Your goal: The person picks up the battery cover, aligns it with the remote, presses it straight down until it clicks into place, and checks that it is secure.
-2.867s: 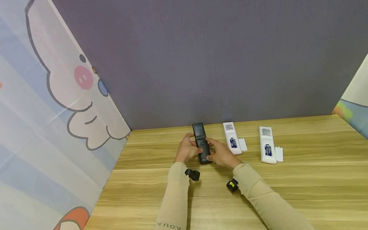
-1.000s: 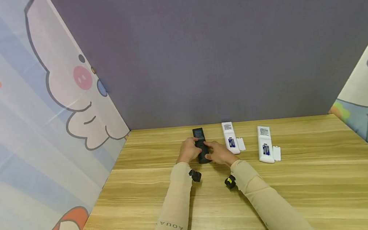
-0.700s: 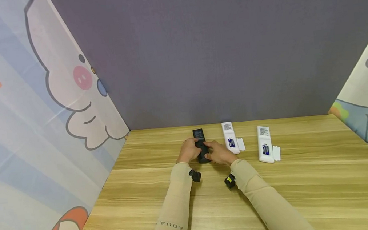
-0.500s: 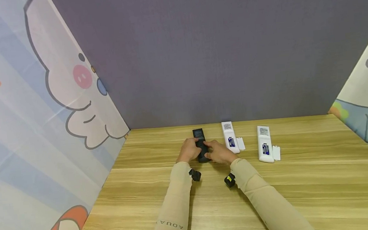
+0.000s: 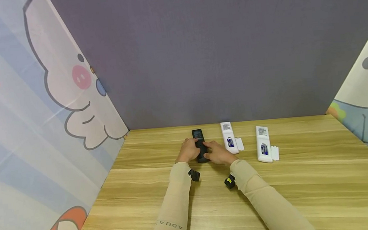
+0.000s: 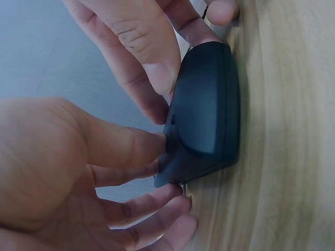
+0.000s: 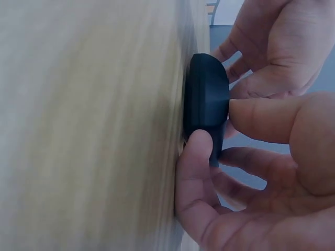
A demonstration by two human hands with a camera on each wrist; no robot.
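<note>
A black remote control [image 5: 197,134] lies back side up on the wooden table [image 5: 218,207], printed label at its far end. My left hand [image 5: 188,151] holds it by the left side, thumb pressed on the back. From the right, my right hand [image 5: 218,153] grips the near half, with its thumb [image 7: 261,117] and fingers at the edge. In the left wrist view the black remote [image 6: 204,99] shows its near end close to the tabletop. My hands cover its middle in the head view, so the battery cover there cannot be made out fully.
Two white remotes, one nearer [image 5: 228,135] and one farther right [image 5: 263,148], lie with blue batteries in uncovered compartments. Beside each lies its white battery cover: one [image 5: 240,143] and another [image 5: 275,153]. A grey panel [image 5: 211,54] stands along the table's back edge.
Since the oldest frame, the black remote's far end has come lower and nearer, and my left hand has moved further over its back. Over the last second both hands have barely moved.
</note>
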